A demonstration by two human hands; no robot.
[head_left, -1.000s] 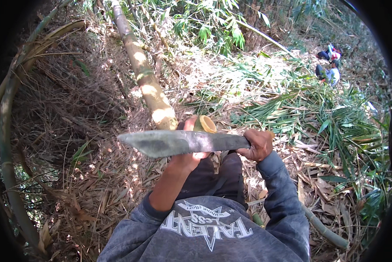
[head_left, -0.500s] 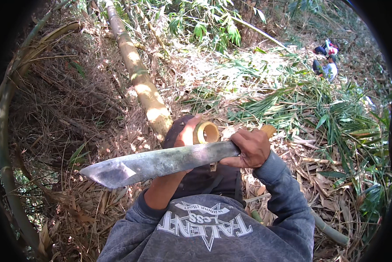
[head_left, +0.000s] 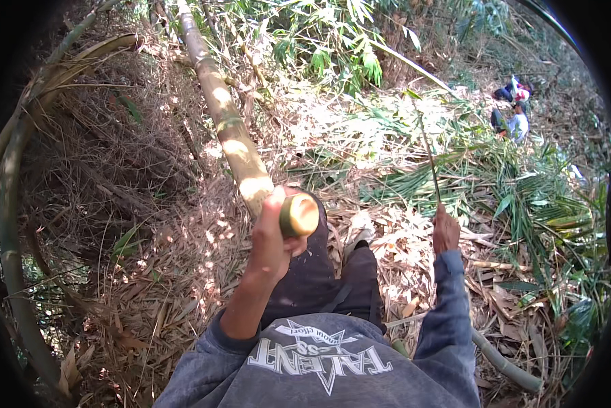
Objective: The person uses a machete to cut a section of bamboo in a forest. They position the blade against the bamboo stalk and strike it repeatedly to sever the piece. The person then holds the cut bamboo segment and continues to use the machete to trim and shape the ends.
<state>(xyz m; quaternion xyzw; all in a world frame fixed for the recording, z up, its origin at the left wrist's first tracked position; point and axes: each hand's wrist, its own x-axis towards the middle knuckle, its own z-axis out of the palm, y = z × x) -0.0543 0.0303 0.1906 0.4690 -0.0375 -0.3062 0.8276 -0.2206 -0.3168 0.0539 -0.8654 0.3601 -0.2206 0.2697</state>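
While we look down from the head, we see the left hand (head_left: 273,238) curled tight around the cut end of a long bamboo pole (head_left: 227,129). The fingers wrap the pole just below its round, hollow, yellow end, which points up at us in the middle of the scene. From that hand the pole runs far away and to the left, up over the dry leaves. The right hand (head_left: 446,231) is out to the right, well apart from the pole. It is closed in a fist around the handle of a big knife (head_left: 429,160). We see the blade edge-on, so it looks like a thin dark line going up and away from the fist. The dark trouser legs (head_left: 326,279) are near us, right under the pole end. On the left there is a thick heap of dry brush (head_left: 94,177) and bent old stalks, so that side is tight. To the right there are green bamboo leaves (head_left: 523,197) lying on the ground. Between the two hands the ground is flat with dry leaves, and there is open room there. Far off on the right, other people (head_left: 513,112) sit low.
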